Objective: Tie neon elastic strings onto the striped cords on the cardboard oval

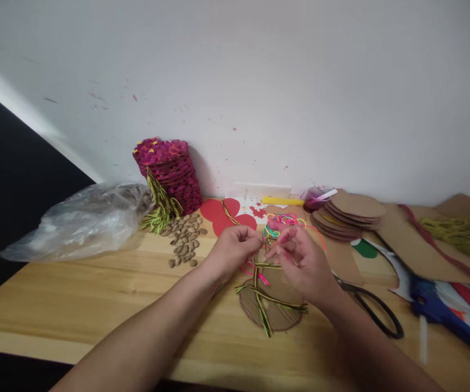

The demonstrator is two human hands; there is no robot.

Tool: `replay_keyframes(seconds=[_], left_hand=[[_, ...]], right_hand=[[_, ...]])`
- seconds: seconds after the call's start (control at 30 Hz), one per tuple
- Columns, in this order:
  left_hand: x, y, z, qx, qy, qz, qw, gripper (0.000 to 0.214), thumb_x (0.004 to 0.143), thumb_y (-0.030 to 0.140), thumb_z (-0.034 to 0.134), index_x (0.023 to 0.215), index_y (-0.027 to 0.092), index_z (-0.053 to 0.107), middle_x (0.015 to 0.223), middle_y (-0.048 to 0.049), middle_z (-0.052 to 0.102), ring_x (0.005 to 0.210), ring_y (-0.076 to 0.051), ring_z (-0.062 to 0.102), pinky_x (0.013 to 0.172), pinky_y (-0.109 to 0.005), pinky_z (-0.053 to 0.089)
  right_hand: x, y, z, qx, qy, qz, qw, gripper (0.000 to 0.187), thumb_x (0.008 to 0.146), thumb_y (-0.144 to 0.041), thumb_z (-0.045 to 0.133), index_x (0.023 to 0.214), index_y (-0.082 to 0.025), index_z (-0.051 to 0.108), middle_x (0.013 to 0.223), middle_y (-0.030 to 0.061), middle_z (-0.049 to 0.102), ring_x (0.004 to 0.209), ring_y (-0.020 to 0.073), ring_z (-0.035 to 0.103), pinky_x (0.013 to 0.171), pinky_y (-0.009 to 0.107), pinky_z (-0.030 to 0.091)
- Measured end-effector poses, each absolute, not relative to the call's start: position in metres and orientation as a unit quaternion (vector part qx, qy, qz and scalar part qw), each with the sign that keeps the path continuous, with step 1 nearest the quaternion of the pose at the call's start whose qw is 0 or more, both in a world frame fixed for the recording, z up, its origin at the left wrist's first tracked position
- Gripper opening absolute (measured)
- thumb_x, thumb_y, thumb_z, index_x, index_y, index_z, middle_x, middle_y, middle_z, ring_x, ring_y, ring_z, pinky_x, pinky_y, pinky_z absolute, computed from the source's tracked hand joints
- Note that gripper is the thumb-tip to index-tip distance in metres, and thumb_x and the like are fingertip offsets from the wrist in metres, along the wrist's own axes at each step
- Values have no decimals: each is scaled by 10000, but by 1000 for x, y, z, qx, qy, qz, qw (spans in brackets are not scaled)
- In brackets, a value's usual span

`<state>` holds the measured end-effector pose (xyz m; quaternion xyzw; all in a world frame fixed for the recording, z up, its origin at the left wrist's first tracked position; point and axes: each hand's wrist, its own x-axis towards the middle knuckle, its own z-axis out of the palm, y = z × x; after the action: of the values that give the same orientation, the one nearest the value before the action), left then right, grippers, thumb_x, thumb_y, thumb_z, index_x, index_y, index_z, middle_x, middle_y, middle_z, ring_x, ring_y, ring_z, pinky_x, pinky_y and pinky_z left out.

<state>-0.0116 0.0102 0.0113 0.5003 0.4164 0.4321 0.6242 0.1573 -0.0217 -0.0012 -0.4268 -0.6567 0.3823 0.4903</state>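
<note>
Left hand has thumb and forefinger pinched on the upper end of the yellow-and-black yarn; right hand faces it just to the right, fingers curled, cannot tell whether they grip. Yarn lies in crossing lengths over a round cardboard disc on the near table, pink cord beside it. Tangled neon cord just beyond the hands, black-handled scissors near right, brown pebble-like pieces farther left.
</note>
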Motion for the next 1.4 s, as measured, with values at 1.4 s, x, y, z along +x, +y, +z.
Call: replay_keyframes(seconds=[1.4], left_hand=[[-11,10,9,408,411,356,733,145,681,242,696,684,127,608,546,35,539,403,-21,391,368,-143,218]], right_hand=[[164,-18,1,-409,-789,-1,459,134,858,-121,632,929,-221,684,1005,69,699,970,207,661,852,361,538]])
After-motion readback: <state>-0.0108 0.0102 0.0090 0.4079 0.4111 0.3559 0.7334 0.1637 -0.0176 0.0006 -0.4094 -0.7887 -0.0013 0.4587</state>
